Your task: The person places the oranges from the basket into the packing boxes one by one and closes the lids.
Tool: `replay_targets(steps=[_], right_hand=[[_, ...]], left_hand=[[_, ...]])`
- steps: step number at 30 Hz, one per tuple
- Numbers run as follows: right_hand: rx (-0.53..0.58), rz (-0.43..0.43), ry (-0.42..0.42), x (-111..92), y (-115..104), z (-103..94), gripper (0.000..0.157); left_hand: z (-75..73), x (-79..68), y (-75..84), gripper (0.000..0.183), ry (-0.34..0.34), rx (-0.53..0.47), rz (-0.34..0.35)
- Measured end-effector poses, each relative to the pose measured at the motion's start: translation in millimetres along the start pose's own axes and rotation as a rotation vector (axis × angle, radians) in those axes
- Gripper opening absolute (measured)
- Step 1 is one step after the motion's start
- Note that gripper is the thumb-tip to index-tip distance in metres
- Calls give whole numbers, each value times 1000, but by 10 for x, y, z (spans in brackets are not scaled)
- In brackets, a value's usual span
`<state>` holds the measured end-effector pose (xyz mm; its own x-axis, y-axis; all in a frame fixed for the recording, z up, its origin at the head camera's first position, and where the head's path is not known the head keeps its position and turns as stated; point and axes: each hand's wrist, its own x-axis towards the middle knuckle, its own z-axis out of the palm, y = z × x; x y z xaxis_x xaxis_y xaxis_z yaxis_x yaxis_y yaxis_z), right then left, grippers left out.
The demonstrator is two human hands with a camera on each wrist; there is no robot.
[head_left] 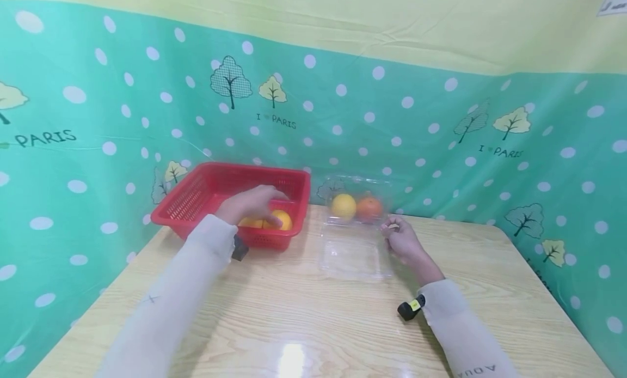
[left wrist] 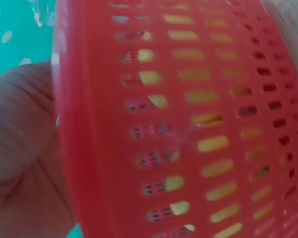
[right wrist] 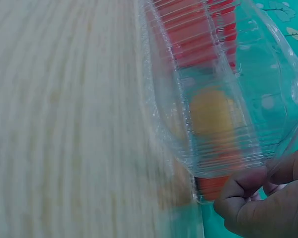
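Observation:
My left hand (head_left: 254, 202) reaches over the near wall of a red plastic basket (head_left: 183, 220), fingers spread and thumb beside a yellow-orange fruit (head_left: 284, 220). Another yellow fruit (head_left: 251, 223) lies next to it. In the left wrist view, the slotted basket wall (left wrist: 102, 148) hides the fingertips. My right hand (head_left: 404, 239) pinches the right edge of a clear plastic clamshell box (head_left: 352, 258) between thumb and finger, as the right wrist view also shows. Inside the box's far half sit a yellow fruit (head_left: 344, 206) and a red-orange fruit (head_left: 369, 208).
All of this stands on a light wooden table (head_left: 303, 307). Right behind the basket and box hangs a green dotted curtain (head_left: 343, 122) with printed trees. The basket is on the left, with a strip of tabletop between it and the box.

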<state>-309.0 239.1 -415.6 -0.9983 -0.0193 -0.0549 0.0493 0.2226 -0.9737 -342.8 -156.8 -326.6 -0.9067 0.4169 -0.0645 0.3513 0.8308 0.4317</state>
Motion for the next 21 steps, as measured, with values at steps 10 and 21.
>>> replay_targets(steps=[10,21], right_hand=[[5,30,-27,-44,-56,25,14],[-16,46,-22,-18,-14,4,13]], left_hand=[[152,43,-139,81,-84,12,-51],[204,121,-134,79,-75,50,17]])
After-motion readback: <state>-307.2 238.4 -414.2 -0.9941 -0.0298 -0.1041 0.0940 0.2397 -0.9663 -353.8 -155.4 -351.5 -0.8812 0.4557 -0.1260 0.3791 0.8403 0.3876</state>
